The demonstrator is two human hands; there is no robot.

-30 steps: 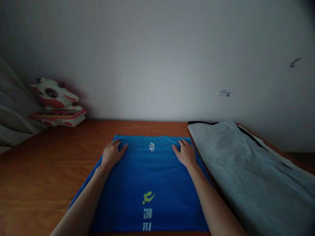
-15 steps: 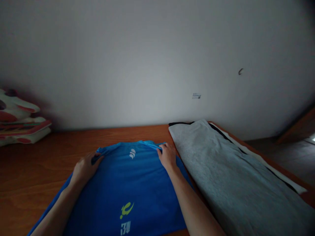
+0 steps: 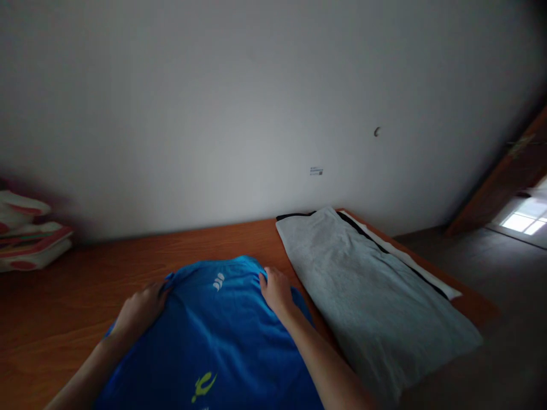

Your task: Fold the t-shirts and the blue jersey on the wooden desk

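A blue T-shirt [image 3: 226,330] with a small white logo and a yellow-green print lies spread on the wooden surface, creased across its middle. My left hand [image 3: 143,307] grips its upper left edge, thumb and fingers closed around the cloth. On the opposite side, my right hand [image 3: 277,289] pinches the upper right edge near the neckline. Both forearms lie over the shirt's sides, and its lower part runs out of the bottom of the view.
To the right lies a stack of flat grey, black and white cloth, the grey garment [image 3: 367,285] on top. Red-and-white objects [image 3: 34,239] sit at the far left. Behind the wooden surface [image 3: 205,240] rises a white wall [image 3: 192,114]; a door [image 3: 499,176] stands at right.
The view has turned rightward, showing more door and floor. Both hands have drawn slightly closer together and nearer me with the shirt's top edge, and the cloth between them has loosened into creases.
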